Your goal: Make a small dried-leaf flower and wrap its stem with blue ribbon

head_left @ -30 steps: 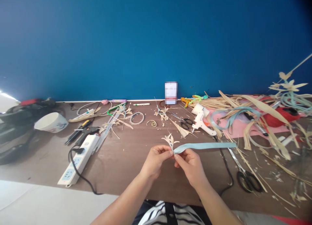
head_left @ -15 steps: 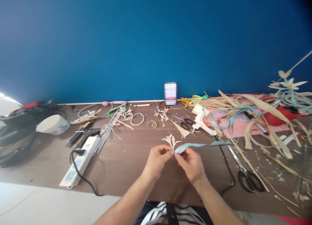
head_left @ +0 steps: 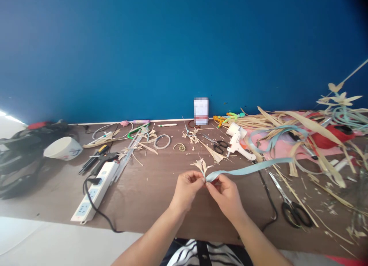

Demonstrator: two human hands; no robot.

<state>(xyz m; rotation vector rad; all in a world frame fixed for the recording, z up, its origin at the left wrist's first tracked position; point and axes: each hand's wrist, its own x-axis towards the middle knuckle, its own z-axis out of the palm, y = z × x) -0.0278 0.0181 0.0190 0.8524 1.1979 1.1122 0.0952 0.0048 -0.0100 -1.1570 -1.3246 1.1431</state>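
Observation:
Above the middle of the table, my left hand (head_left: 188, 187) pinches the base of a small cream flower (head_left: 202, 167) that looks made of dry husk, its petals spread upward. Close against it, my right hand (head_left: 225, 195) is closed on the near end of a pale blue strip (head_left: 250, 169) where it meets the flower's stem. The strip's free end reaches out to the right, over the table. My fingertips almost touch and hide the exact joint between strip and stem.
Right of my hands lie black-handled scissors (head_left: 296, 214) and a white glue gun (head_left: 240, 145). Husk strips (head_left: 319, 128) pile up at the far right. To the left are a power strip (head_left: 94, 193), a white bowl (head_left: 63, 147) and a dark glue gun (head_left: 105, 160). A phone (head_left: 201, 110) leans against the wall.
The blue strip's free end has swung out further right and a little higher, showing its flat face. Both hands stay nearly in place, still pinching.

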